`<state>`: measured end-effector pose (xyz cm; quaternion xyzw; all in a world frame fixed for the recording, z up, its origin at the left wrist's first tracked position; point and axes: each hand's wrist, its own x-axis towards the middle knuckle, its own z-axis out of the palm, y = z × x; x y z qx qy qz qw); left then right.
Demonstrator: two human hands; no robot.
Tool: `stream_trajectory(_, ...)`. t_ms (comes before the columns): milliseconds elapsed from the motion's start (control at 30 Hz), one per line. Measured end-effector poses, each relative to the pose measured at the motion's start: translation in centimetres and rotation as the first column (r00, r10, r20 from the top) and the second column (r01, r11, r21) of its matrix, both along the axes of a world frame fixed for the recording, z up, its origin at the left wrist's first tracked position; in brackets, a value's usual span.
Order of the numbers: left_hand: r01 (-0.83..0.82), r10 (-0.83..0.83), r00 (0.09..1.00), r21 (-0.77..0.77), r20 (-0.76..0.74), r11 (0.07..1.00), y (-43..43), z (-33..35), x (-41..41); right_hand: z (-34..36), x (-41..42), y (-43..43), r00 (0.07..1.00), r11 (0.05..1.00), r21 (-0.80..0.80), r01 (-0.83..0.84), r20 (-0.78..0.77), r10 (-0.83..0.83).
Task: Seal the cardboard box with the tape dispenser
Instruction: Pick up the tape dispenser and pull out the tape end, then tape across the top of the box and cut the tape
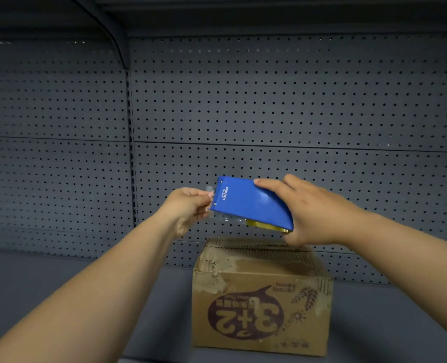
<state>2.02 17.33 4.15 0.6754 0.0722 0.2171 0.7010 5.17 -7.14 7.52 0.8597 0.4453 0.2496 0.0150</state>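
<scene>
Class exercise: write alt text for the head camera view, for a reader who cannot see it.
A right hand holds a blue tape dispenser above a worn cardboard box while the left hand pinches clear tape at its front end. Grey pegboard fills the background.

A dark grey pegboard back wall (269, 100) rises behind a grey shelf (47, 289), dimly lit under an overhanging shelf (269, 11).

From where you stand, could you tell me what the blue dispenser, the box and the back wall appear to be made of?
The tape dispenser looks like smooth blue painted metal or hard plastic, going by its slight sheen and rivets. The cardboard box is brown corrugated board, matte, with its printed skin torn to pale patches near the top. The back panel seems to be grey painted perforated sheet metal, with regular holes.
</scene>
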Motion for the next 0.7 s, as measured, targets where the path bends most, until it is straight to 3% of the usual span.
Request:
stream_trajectory(433, -0.269, 0.266, 0.963, -0.073, -0.048, 0.960, 1.3, 1.3, -2.1, 1.3, 5.7, -4.8, 0.974, 0.990, 0.049, -0.134, -0.179, 0.141)
stream_trajectory(700, -0.350, 0.315, 0.891, -0.056, -0.326, 0.935, 2.1, -2.8, -0.2, 1.2, 7.9, -4.2, 0.974, 0.989, -0.107, -0.101, -0.213, 0.076)
